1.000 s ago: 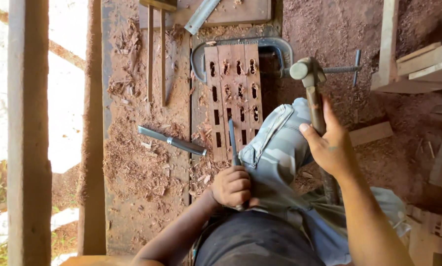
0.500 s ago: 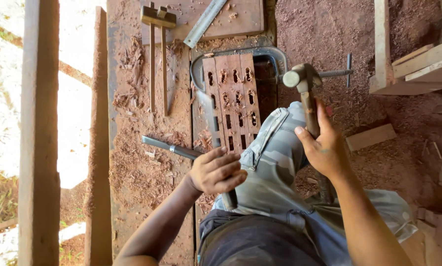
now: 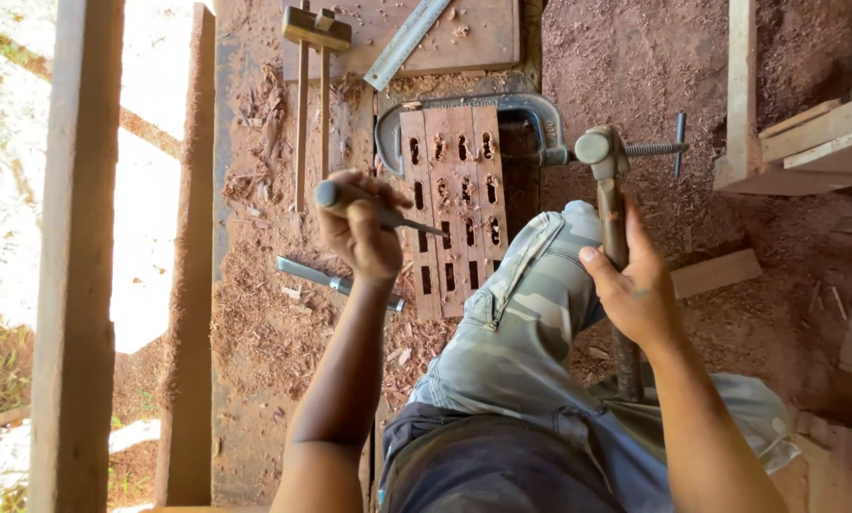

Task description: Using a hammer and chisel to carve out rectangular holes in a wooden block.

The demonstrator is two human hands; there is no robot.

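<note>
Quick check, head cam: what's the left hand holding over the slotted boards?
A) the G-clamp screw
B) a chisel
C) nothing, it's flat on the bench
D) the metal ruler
B: the left hand grips a chisel with its tip pointing toward the clamped slotted boards, while the right hand holds the hammer.

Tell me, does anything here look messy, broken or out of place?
Mostly just mess: wood chips and shavings lie scattered over the workbench around the clamped slotted boards. A spare chisel lies loose among them. The left hand holds a chisel, the right hand a hammer. Nothing looks broken.
</note>
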